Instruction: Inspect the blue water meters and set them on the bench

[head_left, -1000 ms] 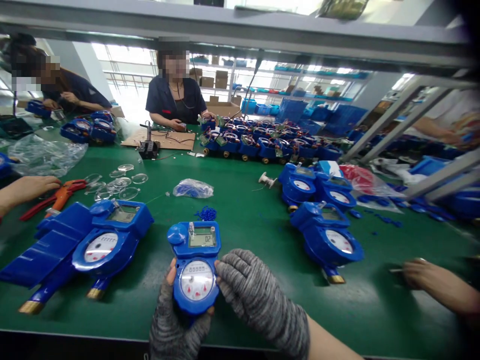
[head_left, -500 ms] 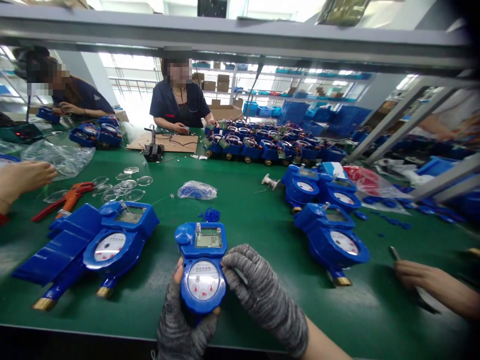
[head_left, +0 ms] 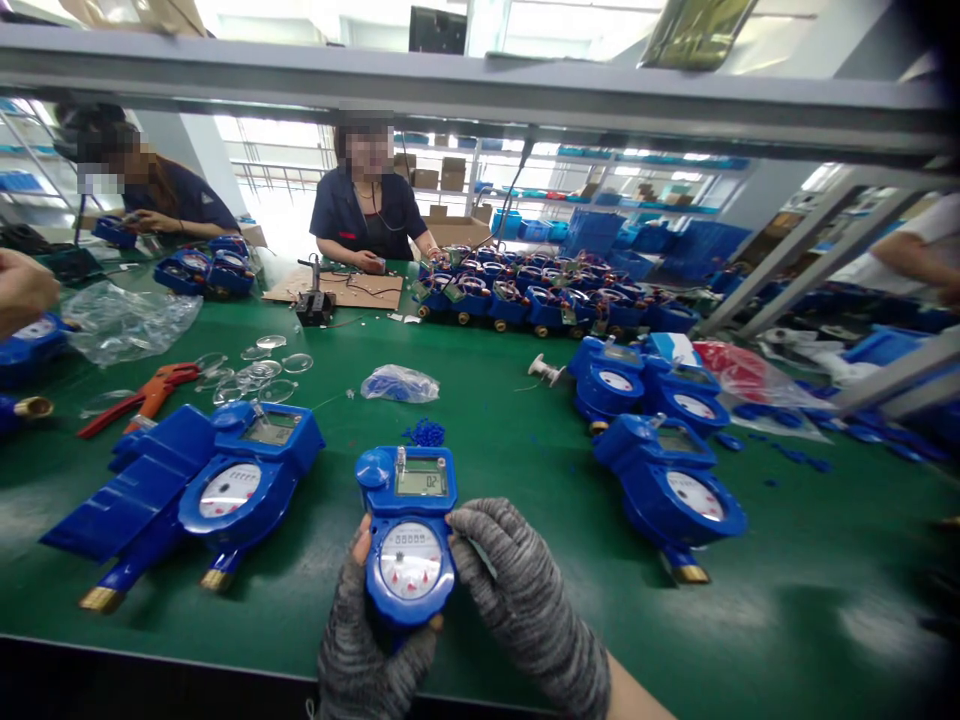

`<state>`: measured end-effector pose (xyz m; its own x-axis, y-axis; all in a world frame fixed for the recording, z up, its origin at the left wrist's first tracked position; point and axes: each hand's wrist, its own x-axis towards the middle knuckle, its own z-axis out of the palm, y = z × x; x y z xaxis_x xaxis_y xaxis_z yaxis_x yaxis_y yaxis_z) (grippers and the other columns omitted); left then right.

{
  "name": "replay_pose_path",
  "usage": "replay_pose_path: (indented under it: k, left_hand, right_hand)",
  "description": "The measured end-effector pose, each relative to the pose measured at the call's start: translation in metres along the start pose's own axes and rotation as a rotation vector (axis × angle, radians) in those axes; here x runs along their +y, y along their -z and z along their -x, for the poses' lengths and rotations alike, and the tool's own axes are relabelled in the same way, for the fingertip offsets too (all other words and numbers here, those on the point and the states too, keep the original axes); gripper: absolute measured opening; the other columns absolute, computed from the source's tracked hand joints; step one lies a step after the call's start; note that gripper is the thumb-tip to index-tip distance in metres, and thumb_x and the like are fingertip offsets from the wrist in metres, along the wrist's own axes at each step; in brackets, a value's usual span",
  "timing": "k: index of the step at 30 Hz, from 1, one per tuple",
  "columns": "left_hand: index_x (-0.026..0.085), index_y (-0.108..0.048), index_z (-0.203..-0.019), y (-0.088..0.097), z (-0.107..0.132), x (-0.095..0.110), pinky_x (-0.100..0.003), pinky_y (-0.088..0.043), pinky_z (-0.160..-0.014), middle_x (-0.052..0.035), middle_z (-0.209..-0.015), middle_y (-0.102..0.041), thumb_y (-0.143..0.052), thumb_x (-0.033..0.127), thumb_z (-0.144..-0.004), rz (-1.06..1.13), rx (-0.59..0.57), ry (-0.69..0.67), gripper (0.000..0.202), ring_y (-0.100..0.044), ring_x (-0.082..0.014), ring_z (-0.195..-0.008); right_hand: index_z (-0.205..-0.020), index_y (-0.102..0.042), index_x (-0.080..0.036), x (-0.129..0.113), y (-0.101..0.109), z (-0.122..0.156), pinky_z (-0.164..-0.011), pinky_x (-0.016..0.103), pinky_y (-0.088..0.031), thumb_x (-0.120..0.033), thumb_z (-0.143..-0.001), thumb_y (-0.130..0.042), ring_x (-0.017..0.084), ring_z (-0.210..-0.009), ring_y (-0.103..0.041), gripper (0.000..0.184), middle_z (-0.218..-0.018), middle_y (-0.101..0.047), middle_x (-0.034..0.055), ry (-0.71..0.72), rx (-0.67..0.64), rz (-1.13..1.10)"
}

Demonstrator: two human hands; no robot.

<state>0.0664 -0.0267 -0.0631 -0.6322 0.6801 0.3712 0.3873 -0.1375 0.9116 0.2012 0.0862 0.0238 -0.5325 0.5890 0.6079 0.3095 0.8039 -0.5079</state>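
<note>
Above the green table [head_left: 495, 450], near the middle of its front edge, is the meter [head_left: 410, 560]. The left hand [head_left: 367, 640] grasps the meter's lower body; the right hand [head_left: 521, 580] touches its right side, and whether that hand pinches anything cannot be told. Pliers [head_left: 156, 388] lie toward the left edge, beads [head_left: 425, 433] just beyond the meter.
</note>
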Motion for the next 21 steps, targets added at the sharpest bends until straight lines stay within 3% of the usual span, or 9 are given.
replay_pose_path:
  k: [6, 11, 17, 21]
  left_hand:
    - [0.032, -0.032, -0.149, -0.001, 0.002, 0.001, -0.056, -0.044, -0.106, -0.012, -0.153, -0.04, -0.076, 0.035, -0.075, -0.002, -0.004, -0.006, 0.087, -0.051, -0.0364, -0.129]
    - [0.033, -0.033, -0.149, -0.005, 0.002, 0.009, -0.054, -0.045, -0.106, -0.0103, -0.155, -0.038, -0.074, 0.032, -0.078, 0.007, 0.034, -0.026, 0.082, -0.047, -0.0346, -0.133]
    - [0.037, -0.037, -0.146, -0.008, 0.001, 0.011, -0.055, -0.047, -0.103, -0.0078, -0.152, -0.043, -0.076, 0.036, -0.073, -0.001, 0.086, 0.001, 0.083, -0.051, -0.0372, -0.129]
    - [0.039, -0.037, -0.146, -0.008, -0.001, 0.014, -0.055, -0.047, -0.103, -0.0065, -0.151, -0.044, -0.078, 0.036, -0.069, 0.007, 0.083, 0.044, 0.086, -0.053, -0.0379, -0.127]
  right_hand:
    - [-0.097, -0.063, -0.02, 0.0, 0.007, -0.002, -0.071, 0.034, -0.058, -0.019, -0.094, -0.053, 0.021, -0.08, -0.062, 0.011, -0.09, -0.068, 0.0065, 0.107, -0.056, 0.013]
    - [-0.094, -0.062, -0.02, 0.003, 0.006, -0.003, -0.069, 0.032, -0.056, -0.017, -0.093, -0.051, 0.019, -0.078, -0.061, 0.011, -0.087, -0.066, 0.0053, 0.079, -0.045, -0.052]
    - [-0.09, -0.063, -0.02, 0.002, 0.002, -0.002, -0.073, 0.03, -0.055, -0.017, -0.091, -0.055, 0.017, -0.08, -0.063, 0.009, -0.087, -0.066, 0.0048, -0.068, -0.043, -0.162]
    - [-0.086, -0.063, -0.02, 0.003, 0.002, -0.005, -0.071, 0.027, -0.053, -0.019, -0.088, -0.057, 0.016, -0.077, -0.063, 0.006, -0.083, -0.066, 0.002, -0.306, -0.128, -0.304]
